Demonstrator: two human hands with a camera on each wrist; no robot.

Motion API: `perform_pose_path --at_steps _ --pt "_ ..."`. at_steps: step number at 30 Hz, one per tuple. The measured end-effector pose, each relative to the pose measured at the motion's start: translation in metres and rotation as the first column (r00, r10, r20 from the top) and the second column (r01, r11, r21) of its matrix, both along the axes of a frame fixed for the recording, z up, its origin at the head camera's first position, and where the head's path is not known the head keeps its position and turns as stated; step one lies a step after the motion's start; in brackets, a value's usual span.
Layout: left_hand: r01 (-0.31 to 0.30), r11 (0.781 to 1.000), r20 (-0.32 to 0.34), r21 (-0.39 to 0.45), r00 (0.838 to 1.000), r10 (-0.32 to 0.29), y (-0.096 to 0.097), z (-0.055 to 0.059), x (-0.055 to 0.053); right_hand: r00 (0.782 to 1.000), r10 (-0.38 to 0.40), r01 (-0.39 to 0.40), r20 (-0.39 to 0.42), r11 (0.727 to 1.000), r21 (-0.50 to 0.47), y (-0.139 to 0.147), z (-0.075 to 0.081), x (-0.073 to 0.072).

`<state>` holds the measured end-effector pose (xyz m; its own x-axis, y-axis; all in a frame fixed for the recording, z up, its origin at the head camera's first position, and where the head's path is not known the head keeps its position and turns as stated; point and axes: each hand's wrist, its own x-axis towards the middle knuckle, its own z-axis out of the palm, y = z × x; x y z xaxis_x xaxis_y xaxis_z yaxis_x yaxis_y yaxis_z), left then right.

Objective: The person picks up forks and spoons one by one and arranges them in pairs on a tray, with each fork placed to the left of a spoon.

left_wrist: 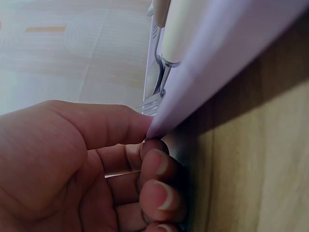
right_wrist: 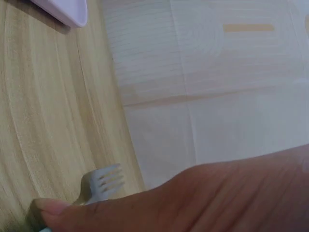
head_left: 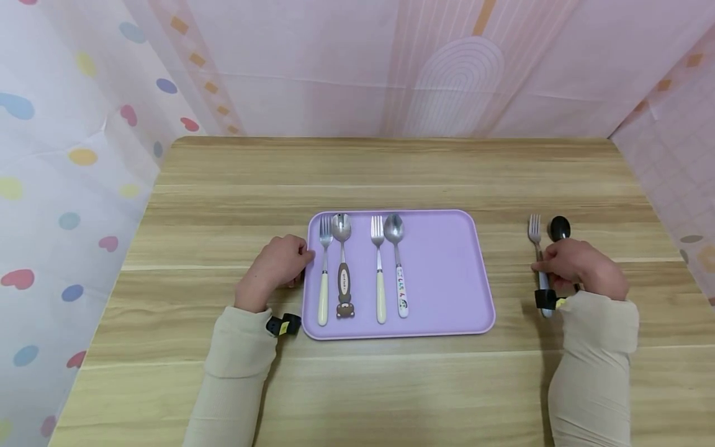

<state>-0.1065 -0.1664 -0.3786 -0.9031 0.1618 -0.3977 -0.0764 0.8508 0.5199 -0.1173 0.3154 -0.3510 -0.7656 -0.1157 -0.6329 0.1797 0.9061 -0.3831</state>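
Note:
On the left side, my left hand (head_left: pixel 279 261) pinches the rim of the lilac tray (head_left: pixel 447 273) between thumb and curled fingers, as the left wrist view shows close up. The tray bears two forks with cream handles (head_left: pixel 323 298) (head_left: pixel 381 298), a spoon with a brown bear handle (head_left: pixel 343 279) and a spoon with a white patterned handle (head_left: pixel 401 292). Right of the tray, my right hand (head_left: pixel 581 267) holds a fork (head_left: pixel 534 230) around its handle; the thumb crosses it and the other fingers are largely hidden. A black spoon (head_left: pixel 560 228) lies beside it, partly under the hand.
The wooden table (head_left: pixel 391 397) carries the tray in its middle. Patterned cloth (head_left: pixel 335 68) hangs behind the table and along both sides. A dark strap-on wrist camera (head_left: pixel 285 325) sits at the left cuff, close to the tray's near left corner.

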Motion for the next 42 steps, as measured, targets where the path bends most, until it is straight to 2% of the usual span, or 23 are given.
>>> perform_pose_path --at_steps 9,15,21,34,40,42 --pt "0.010 1.000 -0.018 -0.010 1.000 -0.010 0.000 0.000 0.000 0.992 0.068 -0.064 -0.108 0.997 0.038 -0.005 0.003 -0.001" --pt "0.007 1.000 -0.006 -0.009 1.000 -0.007 0.000 0.000 0.000 0.972 0.140 -0.134 -0.189 0.990 0.044 -0.014 0.006 -0.001" --pt "0.004 1.000 0.006 -0.008 1.000 -0.004 0.001 0.002 0.000 0.954 0.144 -0.143 -0.261 0.989 0.022 -0.027 0.012 0.001" --pt "0.009 1.000 0.014 -0.018 1.000 -0.009 0.000 0.002 -0.001 0.899 0.215 -0.202 -0.382 0.977 0.076 -0.066 0.019 0.002" --pt "0.014 1.000 0.001 -0.015 1.000 -0.014 -0.001 0.003 -0.003 0.850 0.257 -0.240 -0.459 0.966 0.097 -0.085 0.018 0.003" --pt "0.019 1.000 0.012 -0.016 1.000 -0.019 0.000 0.002 -0.001 0.851 0.262 -0.248 -0.455 0.964 0.092 -0.091 0.016 0.005"
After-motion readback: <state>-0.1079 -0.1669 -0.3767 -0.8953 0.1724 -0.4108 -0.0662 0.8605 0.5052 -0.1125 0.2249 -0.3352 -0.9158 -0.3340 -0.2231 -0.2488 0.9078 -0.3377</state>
